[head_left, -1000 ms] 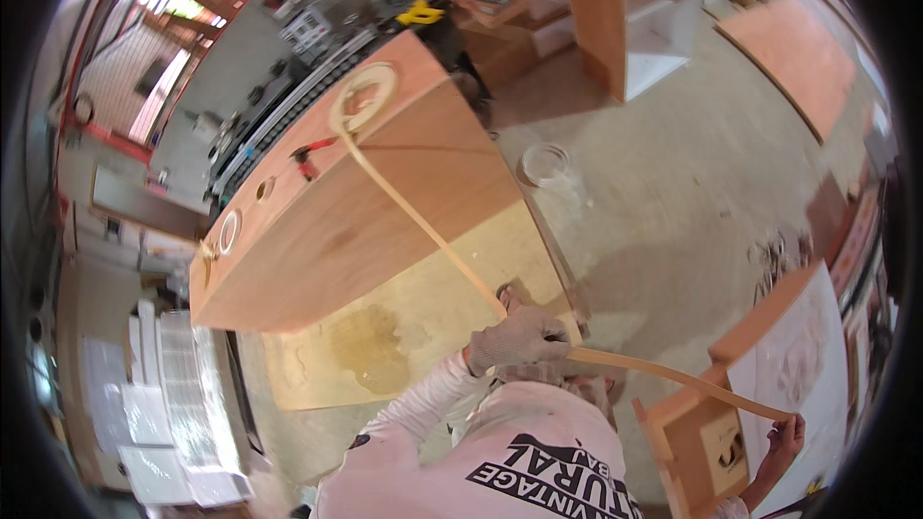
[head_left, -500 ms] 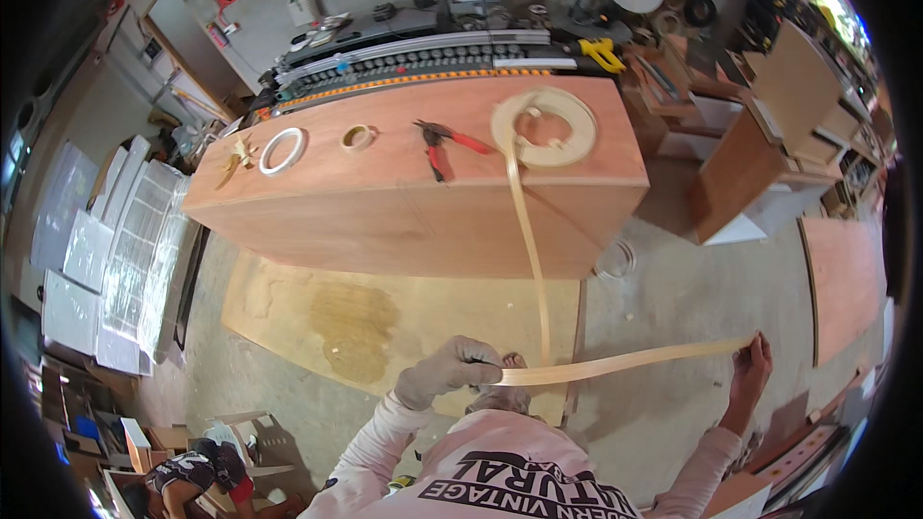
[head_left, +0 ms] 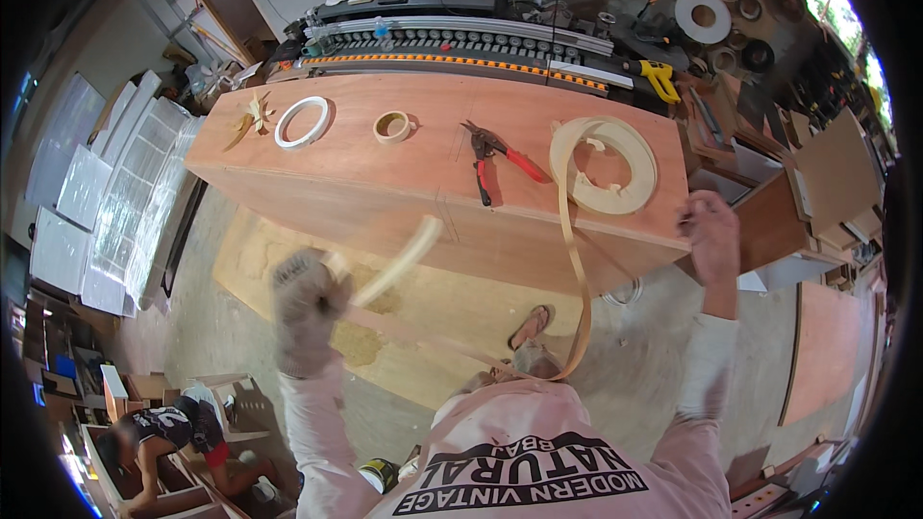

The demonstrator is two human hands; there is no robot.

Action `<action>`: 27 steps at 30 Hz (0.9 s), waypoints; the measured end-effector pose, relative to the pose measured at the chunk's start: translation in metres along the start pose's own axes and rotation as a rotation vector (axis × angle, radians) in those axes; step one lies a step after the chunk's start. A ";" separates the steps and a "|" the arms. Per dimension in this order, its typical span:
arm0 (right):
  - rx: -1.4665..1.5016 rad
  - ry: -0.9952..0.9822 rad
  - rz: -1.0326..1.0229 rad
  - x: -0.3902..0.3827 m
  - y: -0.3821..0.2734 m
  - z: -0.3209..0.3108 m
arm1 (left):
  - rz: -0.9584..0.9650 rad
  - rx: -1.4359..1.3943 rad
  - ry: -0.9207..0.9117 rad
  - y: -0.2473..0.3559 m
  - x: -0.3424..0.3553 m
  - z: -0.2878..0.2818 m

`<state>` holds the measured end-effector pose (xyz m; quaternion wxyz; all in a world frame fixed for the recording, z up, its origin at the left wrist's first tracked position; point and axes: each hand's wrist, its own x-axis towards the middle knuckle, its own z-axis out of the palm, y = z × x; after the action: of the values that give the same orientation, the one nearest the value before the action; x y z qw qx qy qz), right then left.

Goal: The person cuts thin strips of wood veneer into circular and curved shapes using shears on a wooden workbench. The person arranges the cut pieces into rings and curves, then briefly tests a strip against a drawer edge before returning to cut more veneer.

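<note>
My gloved left hand, blurred by motion, is closed on a pale wood-coloured edge-banding strip. A short end of the strip sticks out past the fist, up and to the right. From the fist the strip sags in front of my body, then loops up to its coil on the right of a long plywood box. My bare right hand is raised by the box's right end; its fingers are smeared, and nothing shows in them. Red-handled nippers lie left of the coil.
A small tape roll, a white ring-shaped roll and strip offcuts lie on the box. Behind it stands a long roller machine with a yellow heat gun. Another person bends over panels at lower left.
My left hand has swung left and up with the strip. My right hand has let go of the strip's end and risen toward the box's right end.
</note>
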<state>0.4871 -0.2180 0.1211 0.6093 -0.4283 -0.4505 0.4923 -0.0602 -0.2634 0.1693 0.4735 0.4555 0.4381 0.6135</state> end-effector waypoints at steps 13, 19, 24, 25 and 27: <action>-1.123 -0.333 -0.212 0.149 0.211 0.185 | 0.130 0.300 0.006 0.008 0.238 0.098; -1.555 -0.451 0.158 0.169 0.227 0.233 | -0.274 0.363 -0.295 -0.117 0.329 0.092; -1.526 -0.477 0.236 0.182 0.224 0.234 | -0.468 0.257 -0.387 -0.208 0.363 0.046; -1.544 -0.473 0.237 0.185 0.221 0.233 | -0.518 0.226 -0.388 -0.224 0.365 0.038; -1.454 -0.480 0.352 0.184 0.208 0.233 | -0.591 0.214 -0.419 -0.251 0.363 0.027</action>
<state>0.2366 0.0121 -0.0037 -0.0250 -0.6666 -0.7045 0.2423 -0.0381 0.1373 -0.0158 0.6593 0.4719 0.5058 0.2946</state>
